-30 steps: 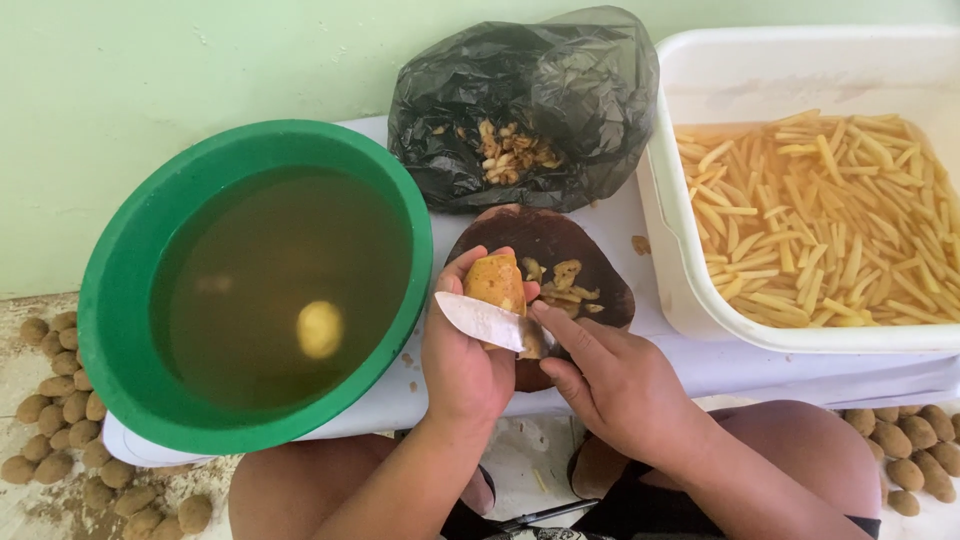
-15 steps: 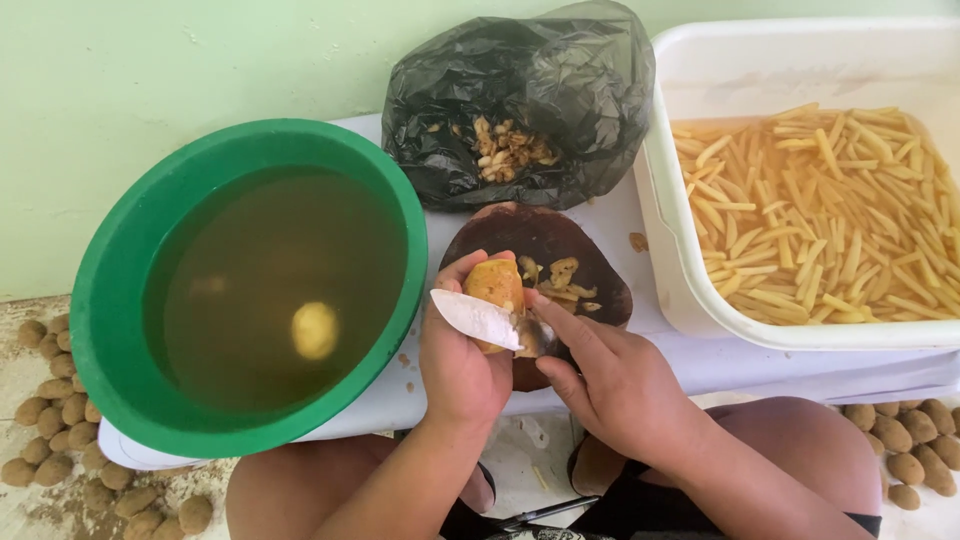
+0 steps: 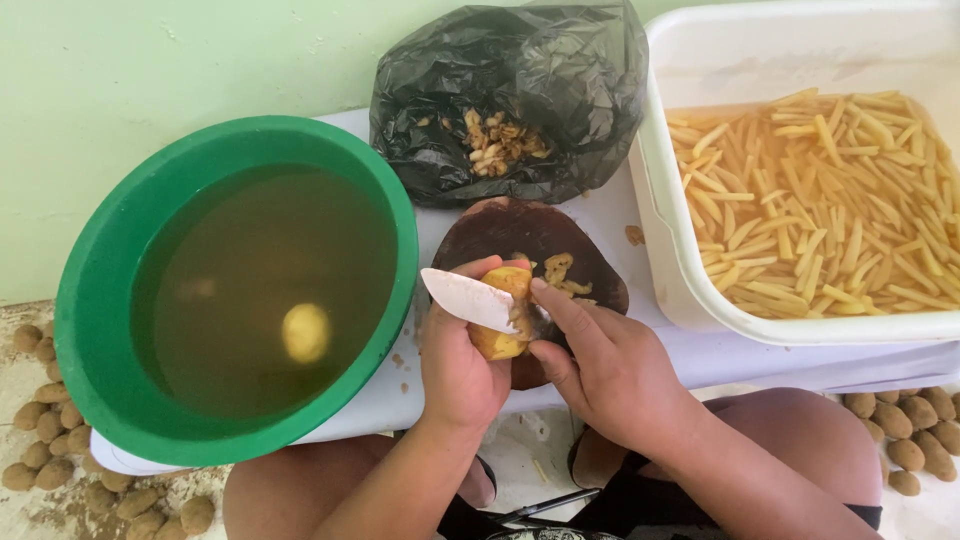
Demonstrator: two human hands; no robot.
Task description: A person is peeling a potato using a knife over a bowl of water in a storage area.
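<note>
My left hand (image 3: 462, 362) grips a small, partly peeled yellow potato (image 3: 504, 312) above a dark brown round board (image 3: 535, 240) with peel scraps on it. My right hand (image 3: 605, 372) holds a white-bladed knife (image 3: 470, 300) whose blade lies across the potato, pointing left. My right forefinger rests along the blade's back. Both hands are close together just in front of the board.
A green basin (image 3: 100, 300) of murky water with one peeled potato (image 3: 306, 332) stands at the left. A black plastic bag (image 3: 520, 90) holding peels lies behind the board. A white tub (image 3: 680, 290) of cut potato strips is at the right. Unpeeled potatoes (image 3: 55, 430) lie on the floor on both sides.
The knife blade has slid a little along the potato, and the potato has turned slightly in my left hand. The view has shifted slightly.
</note>
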